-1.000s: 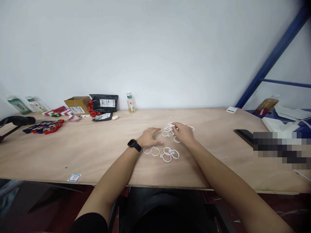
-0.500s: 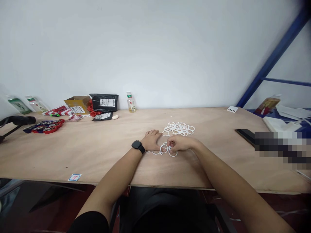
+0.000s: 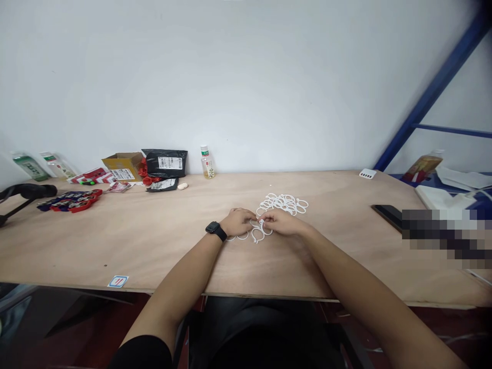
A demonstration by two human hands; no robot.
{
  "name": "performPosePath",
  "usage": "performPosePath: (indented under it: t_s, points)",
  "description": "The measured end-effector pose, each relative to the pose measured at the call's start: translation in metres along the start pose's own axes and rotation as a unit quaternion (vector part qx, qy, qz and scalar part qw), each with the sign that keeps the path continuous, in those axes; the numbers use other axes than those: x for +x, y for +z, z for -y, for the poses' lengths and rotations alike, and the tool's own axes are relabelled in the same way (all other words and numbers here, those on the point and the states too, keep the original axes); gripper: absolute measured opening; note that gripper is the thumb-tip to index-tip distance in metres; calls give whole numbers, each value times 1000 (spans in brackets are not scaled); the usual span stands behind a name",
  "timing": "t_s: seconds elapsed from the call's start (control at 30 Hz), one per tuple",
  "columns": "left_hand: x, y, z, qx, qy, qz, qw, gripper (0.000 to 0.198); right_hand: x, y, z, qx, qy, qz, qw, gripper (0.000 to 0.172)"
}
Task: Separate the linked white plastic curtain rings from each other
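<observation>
White plastic rings lie in a loose pile on the wooden table, just beyond my hands. Several more linked white rings run under and between my hands. My left hand, with a black watch at the wrist, is closed on a ring of this chain, its fingertips near those of the other hand. My right hand pinches a white ring at its small clasp. Part of the chain is hidden beneath my left hand.
Along the back left are a clear bottle, a black parcel bag, an open cardboard box and red-and-blue packets. A phone lies at right, near a white power strip.
My right hand has moved left and slightly away from me, with rings drawn along. My left hand's fingers have closed in, and the fingertips of both hands are now close together.
</observation>
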State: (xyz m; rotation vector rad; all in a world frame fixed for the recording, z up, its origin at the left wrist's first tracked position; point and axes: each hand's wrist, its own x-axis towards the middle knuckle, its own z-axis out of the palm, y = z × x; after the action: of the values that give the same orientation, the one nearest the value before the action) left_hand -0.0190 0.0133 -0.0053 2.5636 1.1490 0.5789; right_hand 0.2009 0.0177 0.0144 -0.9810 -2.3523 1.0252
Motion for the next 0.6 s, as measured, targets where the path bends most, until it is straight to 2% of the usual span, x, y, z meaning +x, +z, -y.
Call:
performPosePath:
  t_s: [0.1,0.3,0.5,0.6]
  points:
    - [2,-1,-3,-8,-1,-25,1000,31,2,0,-2,27,2,-35,999,24]
    - [4,-5,-16,-64,24,-144,987,25,4,3,3,9,-10,-96,995,23]
    - [5,-3,-21,-97,57,-197,974,21,3,5,7,-22,-20,-113,993,24]
    - [6,-1,-21,-128,47,-209,968,20,5,5,7,-37,-24,-159,986,24]
